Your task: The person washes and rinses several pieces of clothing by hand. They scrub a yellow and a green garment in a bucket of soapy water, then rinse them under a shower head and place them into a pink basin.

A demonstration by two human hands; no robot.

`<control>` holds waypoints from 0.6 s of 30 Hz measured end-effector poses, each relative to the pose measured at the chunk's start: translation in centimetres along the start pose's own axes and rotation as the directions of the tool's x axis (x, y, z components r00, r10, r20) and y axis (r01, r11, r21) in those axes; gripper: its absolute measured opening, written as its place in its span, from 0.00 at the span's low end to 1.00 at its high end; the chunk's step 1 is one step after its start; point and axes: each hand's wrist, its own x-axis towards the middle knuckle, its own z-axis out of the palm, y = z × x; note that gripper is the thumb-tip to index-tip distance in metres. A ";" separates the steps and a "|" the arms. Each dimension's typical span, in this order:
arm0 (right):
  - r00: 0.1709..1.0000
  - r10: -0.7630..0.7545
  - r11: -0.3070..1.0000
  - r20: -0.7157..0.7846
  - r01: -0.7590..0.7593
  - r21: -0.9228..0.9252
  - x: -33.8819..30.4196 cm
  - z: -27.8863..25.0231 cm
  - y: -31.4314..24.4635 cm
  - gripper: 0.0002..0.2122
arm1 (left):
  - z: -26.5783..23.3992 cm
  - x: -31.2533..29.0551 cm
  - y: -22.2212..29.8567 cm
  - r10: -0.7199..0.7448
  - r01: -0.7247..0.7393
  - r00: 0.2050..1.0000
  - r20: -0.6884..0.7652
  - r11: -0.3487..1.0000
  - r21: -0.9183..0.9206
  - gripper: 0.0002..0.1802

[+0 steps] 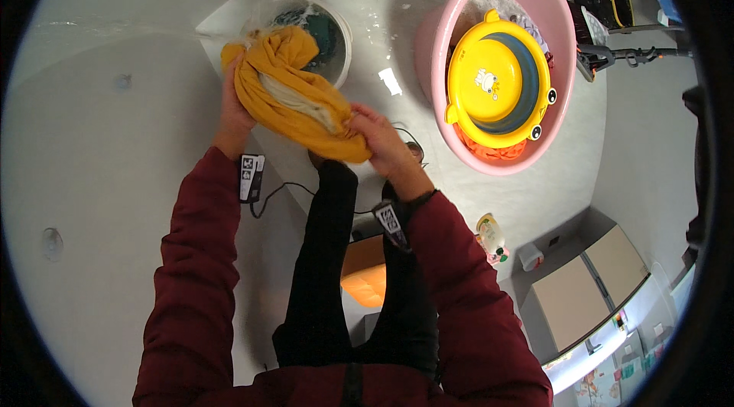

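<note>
A mustard-yellow garment or cloth (pixel 294 112), bunched lengthwise with a pale strip showing in its folds, is stretched between my two hands. My left hand (pixel 235 101) is closed on its left end. At the lower right end, my right hand (pixel 375 135) grips it with bent fingers. The cloth partly covers a white-rimmed bucket (pixel 346 36) of dark, greenish water just beyond it. Clear water streaks show above the bucket's left side, near the cloth's upper end. Both wrists carry small black devices with printed labels.
On the right stands a big pink tub (pixel 440 63) with a yellow, animal-faced basin (pixel 489 93) resting on clothes inside. A pale bottle (pixel 490 232) stands below it. Further right are a beige cabinet (pixel 577 300) and a black-handled tool (pixel 634 55). An orange object (pixel 365 284) shows between my legs.
</note>
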 end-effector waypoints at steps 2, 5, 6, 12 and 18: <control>0.962 -0.216 0.955 -0.165 0.173 -0.239 2.9 -1.4 -0.8 0.21 | 0.8 0.3 0.7 -0.082 0.082 0.997 -0.004 0.994 -0.076 0.22; 0.852 -0.288 0.946 -0.437 0.184 -0.265 3.9 -1.1 -1.0 0.29 | 2.3 -0.2 0.4 -0.089 0.083 0.992 -0.092 0.994 -0.065 0.22; 0.790 -0.252 0.964 -0.558 0.155 -0.216 4.0 -0.3 -0.9 0.32 | 2.8 -0.4 0.1 -0.068 0.058 0.985 -0.156 0.996 -0.065 0.22; 0.990 -0.085 0.988 -0.112 0.099 0.119 4.1 5.2 1.5 0.43 | 4.1 -1.6 -4.1 0.055 -0.006 0.950 -0.308 0.987 0.158 0.21; 0.983 -0.141 0.989 -0.120 0.146 0.035 7.6 4.6 1.6 0.42 | 2.9 -5.8 -4.3 0.132 0.117 0.970 -0.203 0.478 0.870 0.25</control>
